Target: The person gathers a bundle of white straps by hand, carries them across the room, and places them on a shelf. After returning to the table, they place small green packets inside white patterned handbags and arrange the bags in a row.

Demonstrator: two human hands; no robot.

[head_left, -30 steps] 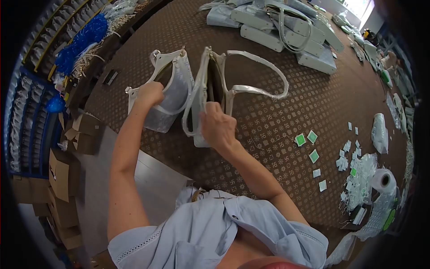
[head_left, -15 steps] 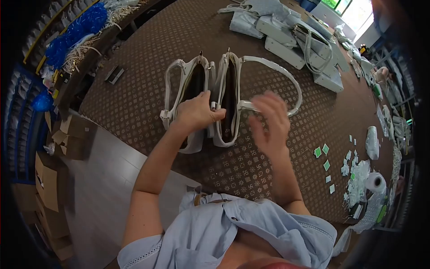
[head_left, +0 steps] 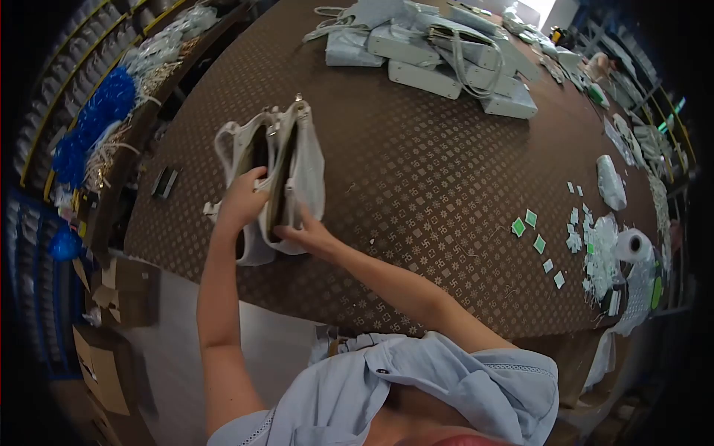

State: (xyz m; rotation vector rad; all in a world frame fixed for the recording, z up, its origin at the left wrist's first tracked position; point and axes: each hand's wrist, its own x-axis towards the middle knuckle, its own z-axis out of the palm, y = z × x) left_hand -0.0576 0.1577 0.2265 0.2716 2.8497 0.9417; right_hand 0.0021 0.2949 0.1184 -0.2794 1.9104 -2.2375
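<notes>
Two white handbags stand upright side by side on the patterned tabletop, their long top openings facing up. My left hand [head_left: 244,199] grips the left handbag [head_left: 258,253] by its upper edge, with the thumb reaching toward the other bag. On the right handbag [head_left: 311,160], my right hand [head_left: 314,236] holds the near end, thumb at the opening and fingers against the outer side. The left bag's strap stands out to its left. Most of the right bag's strap is hidden.
A brown patterned cloth [head_left: 424,178] covers the table. White bags [head_left: 424,78] are piled at the back. Green and white tags [head_left: 538,243], a plastic roll [head_left: 634,245] and wrapped pieces lie at right. A small metal piece [head_left: 164,182] sits near the left edge; cardboard boxes [head_left: 104,368] stand below.
My right hand has come in from the right onto the right handbag. That bag's strap no longer loops out to the right. The whole view has shifted, with the bags farther left.
</notes>
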